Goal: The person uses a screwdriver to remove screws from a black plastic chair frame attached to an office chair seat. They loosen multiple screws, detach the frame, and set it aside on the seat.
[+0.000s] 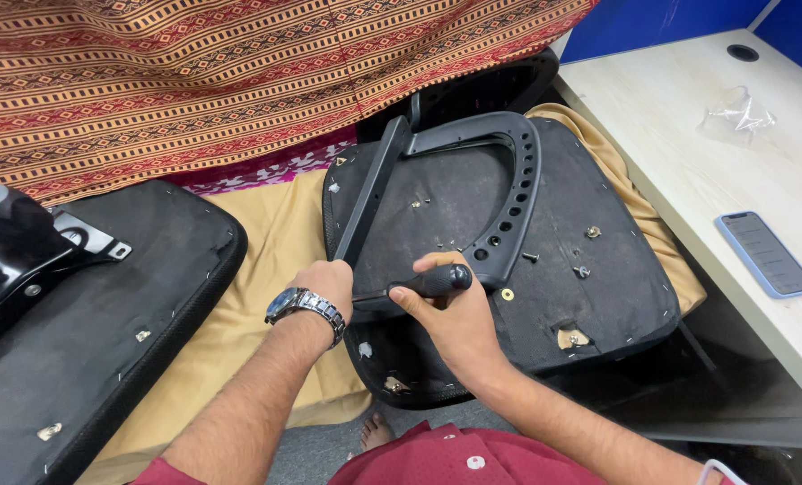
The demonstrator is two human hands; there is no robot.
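Fig.: My right hand [450, 310] is clenched round the black-handled screwdriver [423, 285], shaft pointing left toward my left hand [329, 283]. Left hand, w/ steel wristwatch [304, 305], curls at the lower end of the black plastic chair armrest [473, 193]; it appears to grasp that bar, though the fingers are hidden. Armrest lies flat on the upturned black fabric seat base [598, 278], just above and touching both hands. Loose screws [531, 258] sit on the base, right of the grip. Second seat pad w/ metal bracket [24, 260] lies well apart, at left.
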